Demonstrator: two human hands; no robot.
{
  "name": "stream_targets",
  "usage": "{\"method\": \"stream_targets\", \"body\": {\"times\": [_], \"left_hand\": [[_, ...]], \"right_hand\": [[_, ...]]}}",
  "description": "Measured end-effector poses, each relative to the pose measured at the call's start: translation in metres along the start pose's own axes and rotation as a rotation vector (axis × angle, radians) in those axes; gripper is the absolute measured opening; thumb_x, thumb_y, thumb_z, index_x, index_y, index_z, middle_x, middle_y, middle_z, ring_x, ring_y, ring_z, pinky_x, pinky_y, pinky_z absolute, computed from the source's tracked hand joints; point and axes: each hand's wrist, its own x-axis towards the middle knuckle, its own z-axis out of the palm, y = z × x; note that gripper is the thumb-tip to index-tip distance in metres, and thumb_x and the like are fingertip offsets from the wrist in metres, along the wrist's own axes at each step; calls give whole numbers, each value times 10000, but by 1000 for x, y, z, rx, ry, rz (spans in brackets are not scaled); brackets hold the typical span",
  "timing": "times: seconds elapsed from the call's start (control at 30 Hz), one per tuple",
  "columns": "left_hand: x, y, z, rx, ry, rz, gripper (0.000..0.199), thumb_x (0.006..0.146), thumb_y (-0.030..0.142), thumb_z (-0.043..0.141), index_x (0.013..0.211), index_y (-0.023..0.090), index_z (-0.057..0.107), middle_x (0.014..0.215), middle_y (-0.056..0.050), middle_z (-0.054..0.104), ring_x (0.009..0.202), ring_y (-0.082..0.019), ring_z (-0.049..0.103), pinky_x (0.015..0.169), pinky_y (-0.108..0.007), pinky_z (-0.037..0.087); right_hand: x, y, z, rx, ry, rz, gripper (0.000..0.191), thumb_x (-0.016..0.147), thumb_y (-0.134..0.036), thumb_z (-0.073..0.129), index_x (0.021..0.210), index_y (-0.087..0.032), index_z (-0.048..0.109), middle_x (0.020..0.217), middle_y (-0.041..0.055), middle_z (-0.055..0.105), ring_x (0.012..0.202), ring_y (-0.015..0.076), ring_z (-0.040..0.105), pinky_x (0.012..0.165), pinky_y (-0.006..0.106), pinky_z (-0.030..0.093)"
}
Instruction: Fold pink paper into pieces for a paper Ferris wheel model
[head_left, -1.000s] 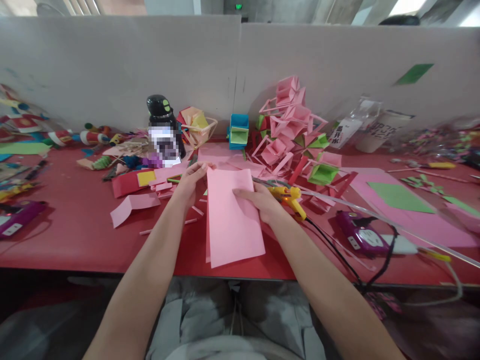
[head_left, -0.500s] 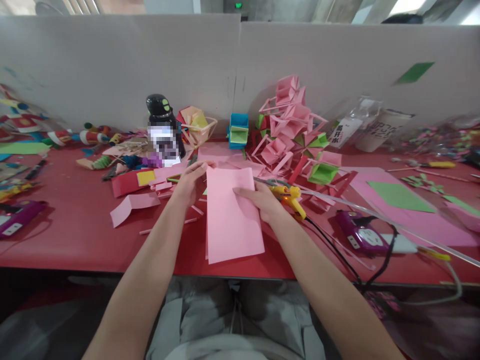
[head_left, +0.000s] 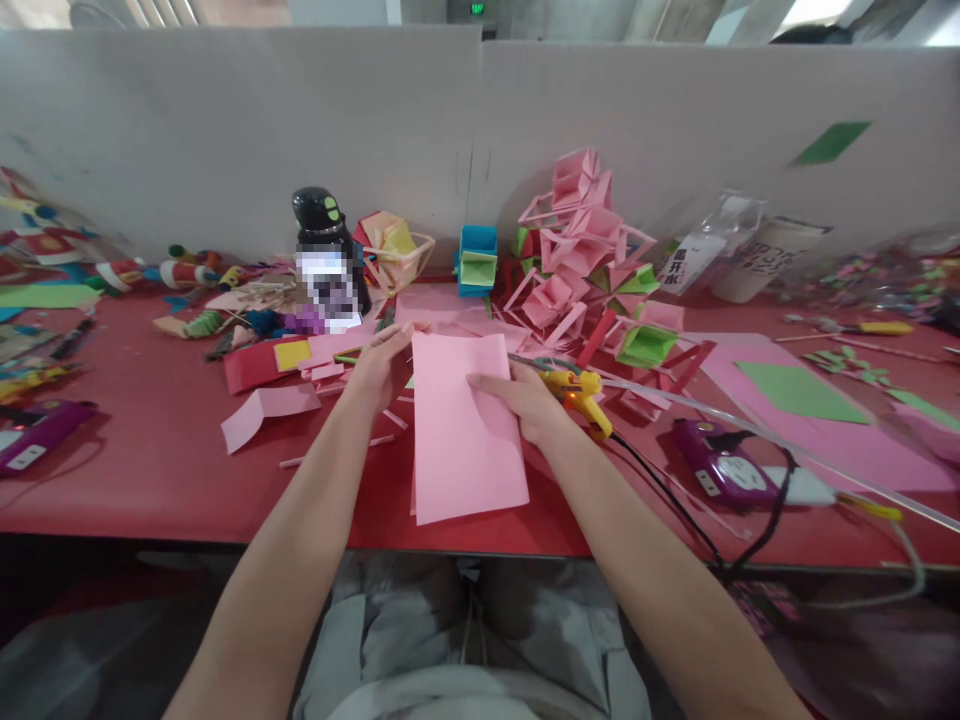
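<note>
A pink sheet of paper (head_left: 466, 440), folded so that a second layer peeks out along its left edge, is held up in front of me over the table. My left hand (head_left: 386, 362) pinches its upper left corner, with the fingertips partly behind the sheet. On the right edge, my right hand (head_left: 517, 395) grips the paper, thumb flat on the front and fingers hidden behind. Just beyond my right hand lies a yellow hot glue gun (head_left: 581, 392) with a clear glue stick (head_left: 697, 408) in it. Pink paper scraps (head_left: 330, 372) lie beside my left hand.
Folded pink paper flowers (head_left: 577, 235) are piled at the back against a grey partition (head_left: 240, 130). A black bottle (head_left: 322, 225) and a small blue paper box (head_left: 478, 245) stand there too. At right are a purple power strip (head_left: 720, 470), cables and a green sheet (head_left: 802, 390).
Almost nothing differs. Both hands keep their hold on the pink paper, which has barely shifted.
</note>
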Motion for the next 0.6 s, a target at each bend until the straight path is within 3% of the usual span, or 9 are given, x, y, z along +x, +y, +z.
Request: {"method": "stream_targets", "body": {"times": [0.3,0.47,0.6], "left_hand": [[1,5,-2,-66,-16,-2,288,747,379,798,959,195,732,1138,-58,724,974,-221,688,722,-282,550],[3,4,-6,-29,13,-70,290,702,349,819,906,157,744,938,-72,753,854,-198,706,682,-260,547],[3,3,-7,56,101,-15,328,582,268,907,845,136,761,782,-62,746,766,-204,717,730,-304,574]], "right_hand": [[3,2,-4,-13,31,-28,365,590,-223,880,915,-178,722,941,77,789,772,226,733,802,402,605],[4,2,-4,-3,72,-53,423,550,-229,896,927,-183,710,944,66,784,778,220,727,818,400,592],[4,2,-4,-9,93,-83,467,522,-249,913,933,-178,704,963,66,778,787,214,718,832,394,585]]}}
